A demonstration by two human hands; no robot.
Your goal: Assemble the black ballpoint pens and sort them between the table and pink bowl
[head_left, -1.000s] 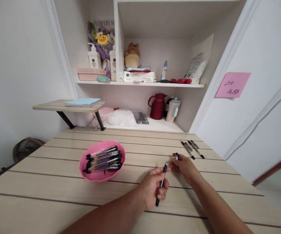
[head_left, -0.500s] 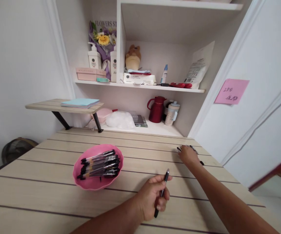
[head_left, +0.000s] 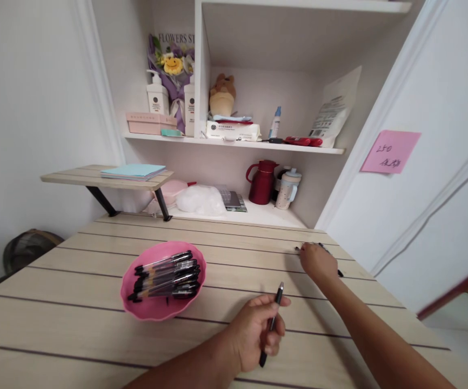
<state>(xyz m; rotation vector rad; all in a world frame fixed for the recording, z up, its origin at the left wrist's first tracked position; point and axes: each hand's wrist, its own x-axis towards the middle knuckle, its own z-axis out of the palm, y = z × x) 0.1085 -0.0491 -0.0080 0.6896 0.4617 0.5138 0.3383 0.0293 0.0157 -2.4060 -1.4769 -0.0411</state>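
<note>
My left hand (head_left: 254,329) is closed around a black pen (head_left: 275,310), held upright at a slant with its silver tip upward, over the near middle of the table. Farther off to the right, my right hand (head_left: 319,262) reaches down to the tabletop with its fingers curled in. Its fingertips are hidden behind the hand. Dark pen ends (head_left: 340,273) show around it, partly covered. Left of my left hand stands a pink bowl (head_left: 132,308) with a scalloped rim. Several clear-barrelled pens with black ends (head_left: 169,278) lie inside it, mostly side by side.
A small raised stand (head_left: 75,175) with blue-topped paper (head_left: 132,171) sits at the table's back left. Behind the slatted table (head_left: 75,329), shelves hold a red jug (head_left: 261,183), a pale cup (head_left: 286,190) and a white plastic bag (head_left: 201,200). A wall borders the right side.
My right hand has shifted slightly right and closed in over the pens at the far right. My left hand still holds its pen, nearly in the same place.
</note>
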